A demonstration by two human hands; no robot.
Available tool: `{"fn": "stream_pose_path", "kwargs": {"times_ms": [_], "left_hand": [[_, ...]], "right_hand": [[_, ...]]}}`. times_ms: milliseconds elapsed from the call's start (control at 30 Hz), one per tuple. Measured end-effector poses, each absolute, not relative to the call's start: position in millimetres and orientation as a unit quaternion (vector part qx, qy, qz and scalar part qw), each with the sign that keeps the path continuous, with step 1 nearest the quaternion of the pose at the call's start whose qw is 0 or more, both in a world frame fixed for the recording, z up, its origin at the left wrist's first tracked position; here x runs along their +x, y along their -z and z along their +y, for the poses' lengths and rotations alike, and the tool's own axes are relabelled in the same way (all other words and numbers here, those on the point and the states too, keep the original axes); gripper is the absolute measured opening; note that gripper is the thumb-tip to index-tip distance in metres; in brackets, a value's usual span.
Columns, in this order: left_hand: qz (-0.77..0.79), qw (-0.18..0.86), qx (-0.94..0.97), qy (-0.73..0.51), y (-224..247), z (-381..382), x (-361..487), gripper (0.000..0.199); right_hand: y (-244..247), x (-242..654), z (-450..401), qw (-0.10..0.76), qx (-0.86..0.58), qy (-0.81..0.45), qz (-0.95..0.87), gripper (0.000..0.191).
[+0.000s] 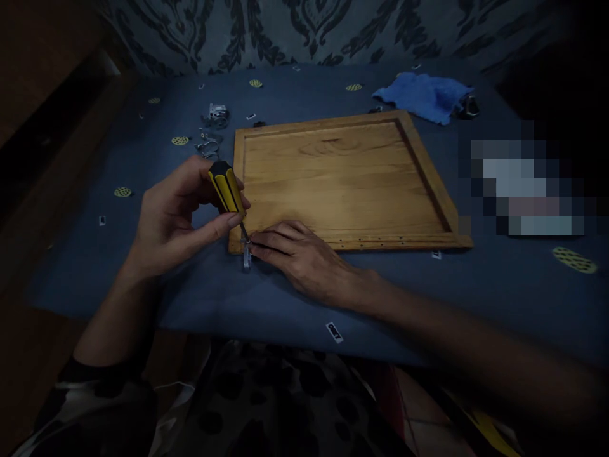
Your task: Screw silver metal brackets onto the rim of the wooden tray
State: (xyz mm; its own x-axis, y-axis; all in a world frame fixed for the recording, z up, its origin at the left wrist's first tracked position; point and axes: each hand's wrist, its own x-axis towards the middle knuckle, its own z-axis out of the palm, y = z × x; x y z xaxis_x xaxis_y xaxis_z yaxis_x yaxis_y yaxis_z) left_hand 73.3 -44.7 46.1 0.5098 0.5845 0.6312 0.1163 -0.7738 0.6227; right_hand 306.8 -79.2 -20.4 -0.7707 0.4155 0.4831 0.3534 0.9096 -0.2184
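Landmark: wooden panel, flat on the blue surface. Left hand gripped the screwdriver at the panel's near left corner, shaft tilted down to a metal hinge that overhung the near edge. Right hand lay across that edge, fingers together against the hinge. Open surface extended left of the panel; blue cloth lay beyond its far right corner.

A blue cloth (rumpled) near a leaf-patterned backdrop
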Motion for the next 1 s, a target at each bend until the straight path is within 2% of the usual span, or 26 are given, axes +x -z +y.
{"fn": "stream_pose_path", "kwargs": {"times_ms": [300,533,800,1000], "left_hand": [[0.236,0.220,0.819,-0.475,-47.8,-44.6,79.3,0.031],[0.232,0.216,0.814,-0.487,-44.1,-40.9,72.6,0.055],[0.233,0.247,0.820,-0.461,-48.7,-47.0,76.1,0.059],[0.220,0.265,0.767,-0.541,-50.8,-46.5,74.6,0.045]], "right_hand": [[21.6,306.4,-79.3,0.265,-0.207,-0.054,-0.940,0.040],[20.3,307.1,-79.3,0.255,-0.211,-0.065,-0.941,0.044],[22.6,305.9,-79.0,0.271,-0.210,-0.059,-0.937,0.043],[22.8,306.8,-78.7,0.279,-0.200,-0.061,-0.937,0.041]]}}
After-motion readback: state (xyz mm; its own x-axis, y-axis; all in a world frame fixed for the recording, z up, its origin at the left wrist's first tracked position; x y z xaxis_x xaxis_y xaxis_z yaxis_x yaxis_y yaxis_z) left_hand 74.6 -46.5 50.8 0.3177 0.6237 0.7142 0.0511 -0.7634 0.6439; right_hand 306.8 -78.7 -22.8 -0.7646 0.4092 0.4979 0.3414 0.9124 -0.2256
